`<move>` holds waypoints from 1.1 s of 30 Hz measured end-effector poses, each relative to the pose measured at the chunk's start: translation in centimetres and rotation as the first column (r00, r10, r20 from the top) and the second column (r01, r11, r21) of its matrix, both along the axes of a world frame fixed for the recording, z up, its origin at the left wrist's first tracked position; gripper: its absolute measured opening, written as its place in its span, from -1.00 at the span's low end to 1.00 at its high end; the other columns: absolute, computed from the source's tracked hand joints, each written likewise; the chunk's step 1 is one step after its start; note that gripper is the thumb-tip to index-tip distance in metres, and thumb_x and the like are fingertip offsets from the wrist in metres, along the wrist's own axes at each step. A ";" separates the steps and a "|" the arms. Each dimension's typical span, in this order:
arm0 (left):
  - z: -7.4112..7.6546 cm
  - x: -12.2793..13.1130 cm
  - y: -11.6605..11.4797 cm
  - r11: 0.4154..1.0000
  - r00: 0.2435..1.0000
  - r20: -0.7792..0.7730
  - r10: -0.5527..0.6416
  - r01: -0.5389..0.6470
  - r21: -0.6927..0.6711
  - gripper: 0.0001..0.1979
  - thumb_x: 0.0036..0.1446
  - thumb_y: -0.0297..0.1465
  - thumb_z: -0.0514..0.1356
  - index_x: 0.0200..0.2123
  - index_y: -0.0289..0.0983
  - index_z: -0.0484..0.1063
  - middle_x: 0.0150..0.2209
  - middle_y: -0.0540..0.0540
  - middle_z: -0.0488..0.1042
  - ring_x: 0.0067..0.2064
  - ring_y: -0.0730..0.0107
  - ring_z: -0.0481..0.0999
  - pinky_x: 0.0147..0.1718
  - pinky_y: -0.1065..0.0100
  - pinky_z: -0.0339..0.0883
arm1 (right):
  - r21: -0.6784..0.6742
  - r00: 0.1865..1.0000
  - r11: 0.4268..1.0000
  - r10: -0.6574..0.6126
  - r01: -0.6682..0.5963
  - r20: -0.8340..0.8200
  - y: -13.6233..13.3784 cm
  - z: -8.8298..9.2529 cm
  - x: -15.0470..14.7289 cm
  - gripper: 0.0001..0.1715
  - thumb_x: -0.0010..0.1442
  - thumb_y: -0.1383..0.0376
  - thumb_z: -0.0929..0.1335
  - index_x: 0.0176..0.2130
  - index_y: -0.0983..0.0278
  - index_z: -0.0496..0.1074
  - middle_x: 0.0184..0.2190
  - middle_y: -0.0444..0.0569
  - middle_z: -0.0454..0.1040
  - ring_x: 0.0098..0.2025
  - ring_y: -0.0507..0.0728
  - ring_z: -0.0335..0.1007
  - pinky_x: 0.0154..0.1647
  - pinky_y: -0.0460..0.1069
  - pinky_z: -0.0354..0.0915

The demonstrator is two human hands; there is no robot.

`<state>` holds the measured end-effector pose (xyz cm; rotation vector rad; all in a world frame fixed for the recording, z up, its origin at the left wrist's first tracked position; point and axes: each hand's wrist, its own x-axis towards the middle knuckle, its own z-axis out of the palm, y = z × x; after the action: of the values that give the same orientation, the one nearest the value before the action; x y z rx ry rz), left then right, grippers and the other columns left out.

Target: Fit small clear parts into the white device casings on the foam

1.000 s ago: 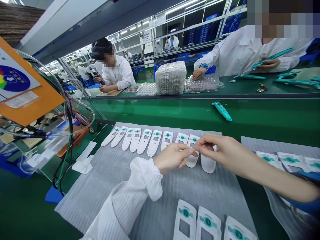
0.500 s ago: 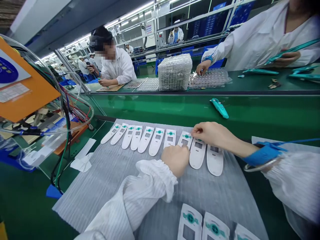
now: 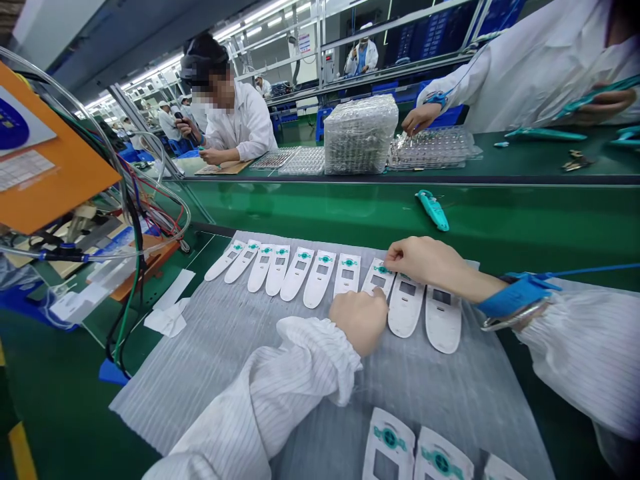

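Observation:
A row of several white plastic device panels [image 3: 320, 279] lies on a grey ribbed foam sheet [image 3: 170, 393], each with a small window and a green mark. My right hand [image 3: 420, 261] comes in from the right, its fingertips on the green-marked top of one panel [image 3: 379, 280]. My left hand [image 3: 359, 321] is curled, with its fingertips on the lower end of that panel. Two larger panels [image 3: 406, 305] lie just right of it. More panels with green round labels [image 3: 389, 447] lie at the near edge of the sheet.
A teal device [image 3: 433, 210] lies on the green bench behind the sheet. An orange board [image 3: 45, 173] and tangled cables [image 3: 130, 220] are at left. Across the bench sit co-workers [image 3: 240, 113] beside a film-wrapped stack of trays [image 3: 360, 133].
My hands have parted from their pinch above the panels. The right hand has moved up and left, bringing its blue wrist strap into view, and the left has dropped onto the panel.

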<state>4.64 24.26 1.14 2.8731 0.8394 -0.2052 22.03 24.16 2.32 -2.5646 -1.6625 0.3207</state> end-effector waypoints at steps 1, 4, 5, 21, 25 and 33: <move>-0.1 -0.1 0.1 1.000 1.000 0.006 -0.004 0.004 -0.001 -0.61 0.36 -0.35 0.02 0.17 -0.40 0.30 -0.28 -0.32 0.60 -0.15 -0.06 0.63 -0.28 0.14 0.47 | 0.002 1.000 1.000 0.007 -0.007 0.015 0.0 -0.1 0.0 -0.85 0.09 0.23 0.34 -0.38 0.15 0.55 -0.33 -0.10 0.58 -0.35 0.15 0.43 -0.50 -0.02 0.08; -0.3 -0.2 0.1 1.000 1.000 0.020 -0.010 0.010 -0.011 -0.63 0.36 -0.35 0.02 0.15 -0.37 0.32 -0.28 -0.31 0.60 -0.14 -0.08 0.63 -0.28 0.12 0.47 | 0.022 0.996 0.998 0.051 -0.053 0.071 -0.2 -0.6 -0.2 -0.82 0.12 0.26 0.31 -0.35 0.18 0.54 -0.30 -0.07 0.58 -0.35 0.15 0.42 -0.50 -0.02 0.04; -0.3 -0.2 0.1 1.000 1.000 0.023 -0.009 0.010 -0.017 -0.63 0.36 -0.35 0.02 0.15 -0.37 0.33 -0.28 -0.31 0.60 -0.14 -0.09 0.63 -0.27 0.11 0.47 | 0.031 0.994 0.997 0.072 -0.075 0.086 -0.4 -0.7 -0.2 -0.81 0.14 0.27 0.30 -0.36 0.19 0.53 -0.29 -0.06 0.57 -0.35 0.14 0.42 -0.50 -0.02 0.02; 2.1 -0.6 2.2 0.553 0.723 0.375 0.581 -0.012 -0.833 -0.43 0.41 -0.09 -0.27 -0.11 -0.32 0.41 -0.72 0.09 0.19 -0.65 0.40 0.25 -0.60 0.43 0.13 | 0.405 0.911 0.892 0.321 -0.200 -0.257 -4.0 3.3 -2.0 -0.68 0.21 0.14 0.27 -0.25 0.15 0.59 -0.29 -0.08 0.59 -0.31 0.14 0.47 -0.34 0.00 0.29; 2.9 -0.8 2.4 0.304 0.643 0.334 0.689 0.161 -0.939 -0.34 0.36 0.04 -0.31 -0.50 -0.25 0.28 -0.80 0.10 0.06 -0.76 0.53 -0.06 -0.72 0.46 -0.19 | 0.480 0.802 0.821 0.495 -0.307 -0.334 -4.8 4.0 -4.6 -0.68 0.21 0.08 0.29 -0.24 0.12 0.58 -0.32 -0.10 0.57 -0.36 0.09 0.42 -0.35 -0.03 0.27; 3.7 -1.2 2.6 0.405 0.624 0.377 0.685 0.104 -0.908 -0.28 0.39 0.02 -0.28 -0.66 -0.27 0.21 -0.78 0.04 0.11 -0.71 0.57 0.09 -0.67 0.48 -0.05 | 0.462 0.790 0.831 0.495 -0.310 -0.360 -4.1 4.9 -6.4 -0.77 0.11 0.21 0.30 -0.51 0.15 0.48 -0.45 -0.14 0.54 -0.42 0.08 0.35 -0.38 -0.03 0.21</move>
<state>3.49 26.86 4.79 1.4619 0.7507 0.4320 15.64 20.08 7.24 -1.6547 -1.8420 0.5297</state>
